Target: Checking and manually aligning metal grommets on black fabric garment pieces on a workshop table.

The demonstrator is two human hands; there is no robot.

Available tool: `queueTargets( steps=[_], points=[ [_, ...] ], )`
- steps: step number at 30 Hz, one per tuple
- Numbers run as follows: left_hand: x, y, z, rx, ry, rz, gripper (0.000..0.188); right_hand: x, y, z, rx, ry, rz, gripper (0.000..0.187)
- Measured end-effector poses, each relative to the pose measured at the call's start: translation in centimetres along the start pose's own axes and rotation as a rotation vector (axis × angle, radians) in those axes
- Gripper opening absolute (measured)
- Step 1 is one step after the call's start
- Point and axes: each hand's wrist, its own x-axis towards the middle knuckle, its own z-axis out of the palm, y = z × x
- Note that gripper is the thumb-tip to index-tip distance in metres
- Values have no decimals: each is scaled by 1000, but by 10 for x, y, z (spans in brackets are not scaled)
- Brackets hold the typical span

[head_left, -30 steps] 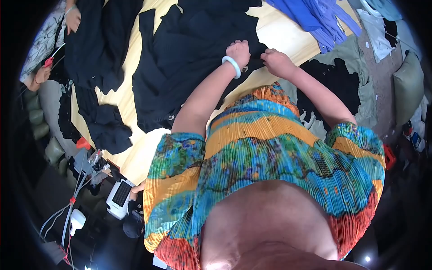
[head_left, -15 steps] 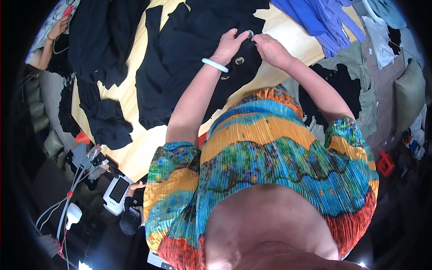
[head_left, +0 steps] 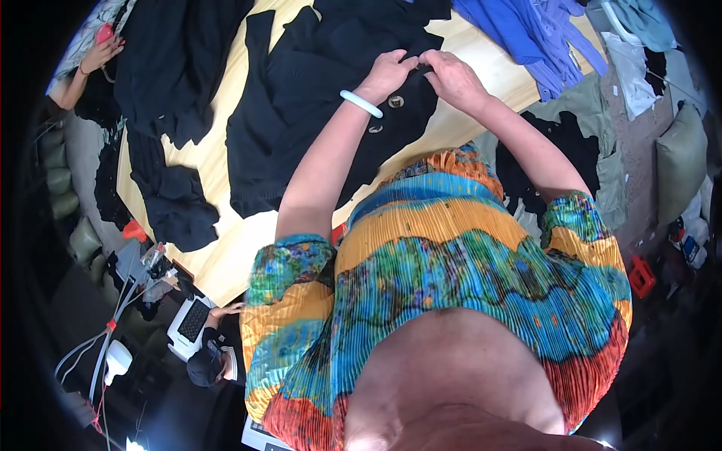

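A black garment (head_left: 301, 113) lies spread over the pale wooden table (head_left: 242, 244). Large round light-coloured buttons show on it, one button (head_left: 396, 101) just below my hands and another button (head_left: 375, 128) nearer to me. My left hand (head_left: 387, 75), with a pale bangle above the wrist, has thumb and fingers pinched at the garment's edge. Right beside it, my right hand (head_left: 455, 79) is bent over the same spot, fingers closed and fingertips meeting the left ones. What lies between the fingertips, cloth or button, is covered.
More dark clothing (head_left: 173, 195) lies along the table's left. Blue-purple clothing (head_left: 519, 37) hangs over the right edge, near black cloth (head_left: 556, 150) below. Another person's hand (head_left: 101, 54) holds something red at far left. A seated person (head_left: 207, 366) is by a white machine (head_left: 188, 327).
My hands have drawn together, and the button seen between them before is now covered. The person's hand at far left shifted; the seated person's head turned up.
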Motion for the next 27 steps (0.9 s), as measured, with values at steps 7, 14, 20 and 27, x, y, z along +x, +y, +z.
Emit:
queueTargets(
  steps=[7, 14, 20, 27],
  points=[
    [-9, 19, -8, 446, -173, 56, 31, -5, -3, -4, -68, -73, 32, 24],
    [-30, 4, 4, 481, -105, 286, 31, -1, -5, -7, -72, -216, 45, 16],
    [-41, -1, 20, 436, 103, 286, 26, 1, -7, -8, -89, -272, 4, 14],
    [-45, 4, 20, 417, 153, 324, 24, -1, -4, -9, -27, -265, 14, 16]
  ],
)
